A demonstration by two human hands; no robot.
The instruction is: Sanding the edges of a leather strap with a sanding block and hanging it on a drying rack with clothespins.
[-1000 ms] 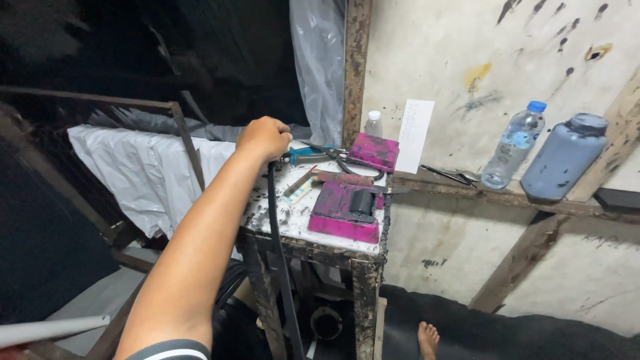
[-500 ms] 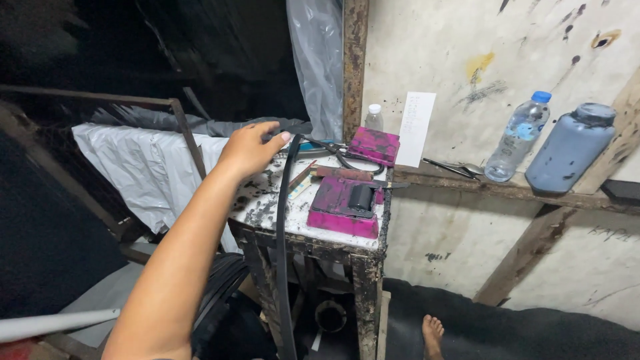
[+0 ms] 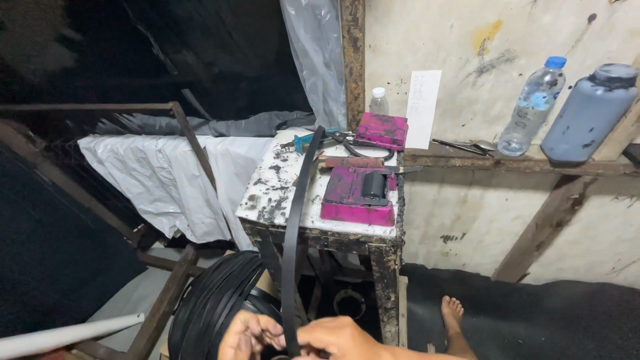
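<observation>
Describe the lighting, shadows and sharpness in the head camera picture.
Head view: light falls on the pale wall and the stained little table, so the clear bottle reads sharp; the upper left sinks into near-black shadow with little detail; at the bottom edge both hands, left and right, are cropped and slightly soft around the black strap; no strong glare.

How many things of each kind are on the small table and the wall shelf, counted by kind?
Bottles: 3 (small white-capped bottle, clear water bottle, large grey bottle)
Magenta-stained boxes: 2 (back box, front box)
Black strap, held by both hands: 1
Total: 6
</observation>
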